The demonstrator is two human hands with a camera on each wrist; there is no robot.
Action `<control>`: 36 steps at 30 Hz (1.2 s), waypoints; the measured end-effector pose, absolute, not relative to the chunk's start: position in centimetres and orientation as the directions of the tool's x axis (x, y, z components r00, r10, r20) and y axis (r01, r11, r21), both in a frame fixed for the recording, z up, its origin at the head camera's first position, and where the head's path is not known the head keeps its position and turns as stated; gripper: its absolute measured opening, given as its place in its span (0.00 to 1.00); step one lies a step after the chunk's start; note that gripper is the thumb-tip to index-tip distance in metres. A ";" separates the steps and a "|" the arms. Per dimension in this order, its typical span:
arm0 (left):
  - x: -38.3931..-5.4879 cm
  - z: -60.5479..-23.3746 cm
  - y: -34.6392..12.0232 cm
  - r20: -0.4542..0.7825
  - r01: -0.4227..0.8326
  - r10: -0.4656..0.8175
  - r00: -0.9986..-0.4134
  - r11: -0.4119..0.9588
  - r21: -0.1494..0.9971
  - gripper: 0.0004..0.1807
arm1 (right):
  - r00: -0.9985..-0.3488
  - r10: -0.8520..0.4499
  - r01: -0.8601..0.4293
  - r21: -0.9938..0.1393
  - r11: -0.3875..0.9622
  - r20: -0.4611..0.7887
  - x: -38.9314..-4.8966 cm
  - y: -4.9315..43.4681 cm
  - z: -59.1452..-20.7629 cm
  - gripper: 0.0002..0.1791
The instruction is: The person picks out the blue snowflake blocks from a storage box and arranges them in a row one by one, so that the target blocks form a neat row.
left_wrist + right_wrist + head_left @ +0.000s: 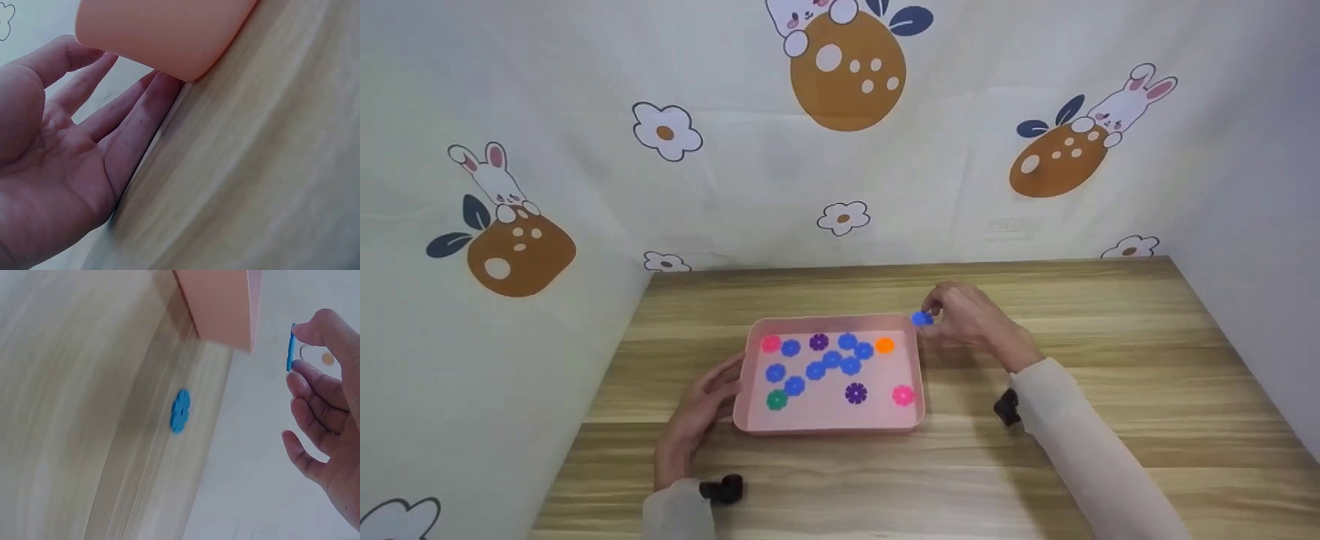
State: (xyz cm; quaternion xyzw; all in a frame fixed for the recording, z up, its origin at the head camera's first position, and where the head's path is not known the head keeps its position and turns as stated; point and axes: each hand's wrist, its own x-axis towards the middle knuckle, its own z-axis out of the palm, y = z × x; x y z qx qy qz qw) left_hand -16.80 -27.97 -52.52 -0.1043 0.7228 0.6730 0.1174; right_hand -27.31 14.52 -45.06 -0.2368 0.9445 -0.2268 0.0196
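A pink tray [829,432] lies on the wooden table, with several flower-shaped plastic discs spread inside. My left hand [705,412] is at its left side, the fingers [135,129] stretched out and touching the tray wall [157,34]. Just off the back right corner, my right hand [967,319] pinches a blue flower-shaped disc [291,349] between thumb and fingertips, above the table. A second blue disc [180,410] lies on the table beside the tray in the right wrist view; I cannot make it out clearly from the head.
Inside the tray are blue discs [832,360], purple ones [856,393], pink ones [903,395], an orange [885,346] and a green [777,400]. A pale printed curtain [750,180] surrounds the table [1147,360] at the back and sides.
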 end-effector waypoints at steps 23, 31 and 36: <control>-16.7 -52.5 -28.1 -0.312 -0.311 -0.003 -0.950 0.060 0.948 0.26 | -0.923 -0.383 -0.358 -0.405 0.841 0.020 -28.6 21.0 -49.9 0.19; -16.7 -52.6 -28.1 -0.330 -0.331 -0.019 -0.944 0.067 0.941 0.26 | -0.921 -0.388 -0.346 -0.405 0.846 -0.024 -29.0 20.8 -49.7 0.20; -16.8 -52.8 -28.1 -0.319 -0.320 -0.020 -0.947 0.078 0.944 0.28 | -0.921 -0.389 -0.357 -0.412 0.838 0.007 -29.0 21.1 -50.0 0.16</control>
